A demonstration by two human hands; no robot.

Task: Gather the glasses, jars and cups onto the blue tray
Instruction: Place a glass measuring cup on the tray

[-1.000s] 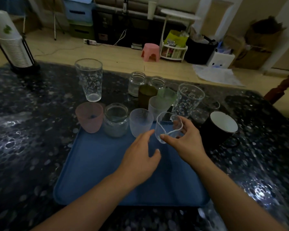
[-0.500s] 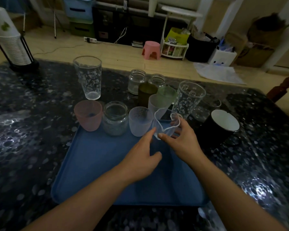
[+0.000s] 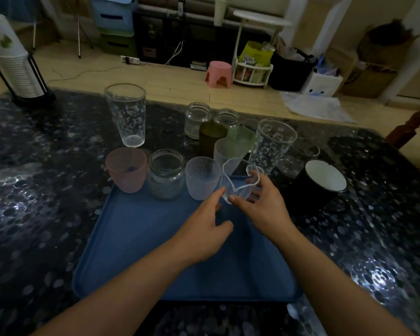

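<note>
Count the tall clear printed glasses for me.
2. One printed glass stands alone on the table behind the pink cup; the other stands in the cluster right of centre, behind the clear cup held by the right hand. Others could be hidden.

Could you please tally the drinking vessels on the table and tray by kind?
Tall printed glasses: 2, one far left, one right.
Glass jars: 3, one on the blue tray at, two behind.
Frosted cups: 5 — pink, white, second white, green, olive.
Heart-rimmed clear cup: 1, in the right hand grip.
Black mug: 1.
Total: 12, plus faint clear glassware I cannot count.
</note>
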